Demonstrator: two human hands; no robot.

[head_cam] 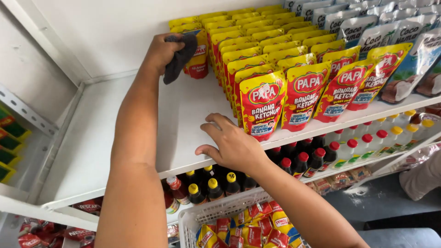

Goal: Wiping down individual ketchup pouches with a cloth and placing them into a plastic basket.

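Left hand [161, 51] raised, fisted (arm extended); right hand [232, 146] spread, low.

Two arms come up from the bottom of the view. Both are bare all the way down (no sleeves show at all). The left hand [161, 51] has no glove and no ring that can be seen. The right hand [232, 147] is bare too, with short, plain nails. No watch or band sits on either wrist.
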